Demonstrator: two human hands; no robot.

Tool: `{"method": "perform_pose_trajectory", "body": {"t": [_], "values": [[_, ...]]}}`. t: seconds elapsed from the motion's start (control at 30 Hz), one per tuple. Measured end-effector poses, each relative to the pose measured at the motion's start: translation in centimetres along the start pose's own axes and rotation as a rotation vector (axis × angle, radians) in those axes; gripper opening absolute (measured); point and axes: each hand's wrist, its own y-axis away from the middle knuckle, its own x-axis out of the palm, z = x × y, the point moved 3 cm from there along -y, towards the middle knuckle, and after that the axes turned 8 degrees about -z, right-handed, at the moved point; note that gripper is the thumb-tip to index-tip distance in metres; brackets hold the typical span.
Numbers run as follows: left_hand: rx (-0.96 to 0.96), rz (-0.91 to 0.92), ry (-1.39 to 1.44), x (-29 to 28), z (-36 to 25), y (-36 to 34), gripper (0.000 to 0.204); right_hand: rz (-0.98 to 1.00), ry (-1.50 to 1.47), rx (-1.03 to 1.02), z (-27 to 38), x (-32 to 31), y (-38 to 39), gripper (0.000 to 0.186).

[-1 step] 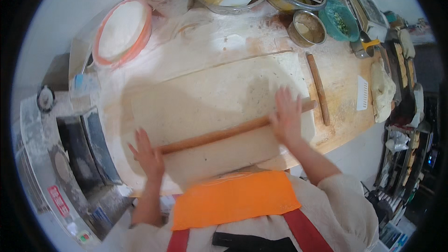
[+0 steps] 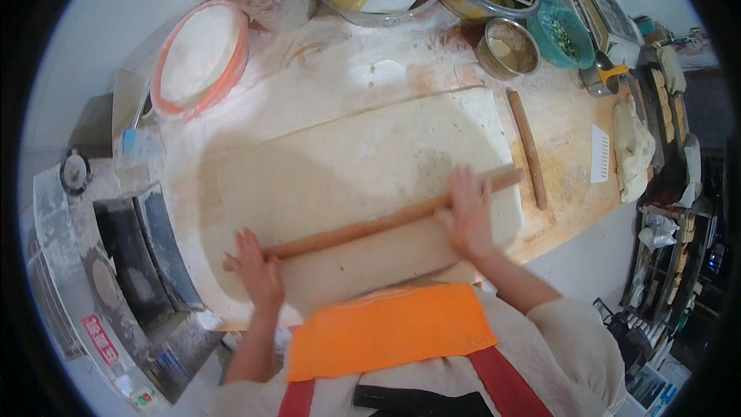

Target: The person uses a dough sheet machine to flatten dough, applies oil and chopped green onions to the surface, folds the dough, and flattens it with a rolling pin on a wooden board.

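Note:
A long wooden rolling pin (image 2: 363,225) lies slantwise across a wide, thin sheet of pale dough (image 2: 347,154) on the floured table. My left hand (image 2: 258,270) rests over the pin near its left end, fingers spread and open. Toward the other end, my right hand (image 2: 467,212) lies over the pin with its fingers stretched forward, slightly blurred. Small dark specks dot the dough. Its near edge reaches close to my orange apron.
A thinner wooden stick (image 2: 527,149) and a white slotted scraper (image 2: 600,154) lie to the right, beside a lump of dough (image 2: 633,150). Along the back stand a pink-rimmed tub of flour (image 2: 199,54), a bucket (image 2: 270,0), metal bowls (image 2: 378,17) and a green bowl (image 2: 552,46).
My left hand has moved down and slightly right onto the pin's left end. My right hand has shifted down a little; its fingers are bent more over the pin.

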Motion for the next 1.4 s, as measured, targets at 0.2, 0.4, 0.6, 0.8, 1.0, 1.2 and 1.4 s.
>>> {"method": "perform_pose_trajectory", "body": {"t": [0.2,0.4,0.6,0.8,1.0,1.2,1.4], "values": [[0.185,-0.158,-0.123,0.0,0.1,-12.9,0.071,-0.199,0.186,-0.174,2.6,0.2,-12.1,0.067],[0.288,-0.433,-0.275,-0.2,0.7,-24.0,0.069,-0.384,0.24,-0.218,2.1,1.5,-22.7,0.061],[0.12,0.139,-0.112,-0.2,0.3,-3.6,0.074,-0.073,0.142,-0.102,1.3,2.5,-1.1,0.066],[0.171,-0.184,0.007,-2.3,0.4,-13.3,0.076,-0.27,0.115,-0.167,3.0,-0.1,-12.1,0.07],[0.214,-0.201,-0.072,2.2,1.4,-16.8,0.071,-0.245,0.095,-0.3,4.8,1.3,-17.0,0.071],[0.28,-0.253,0.351,0.6,1.7,-26.2,0.027,-0.317,-0.088,-0.387,6.5,5.6,-25.5,0.036],[0.164,-0.47,0.234,2.0,5.5,-25.6,0.018,-0.492,-0.116,-0.533,8.7,6.8,-22.2,0.024]]}}
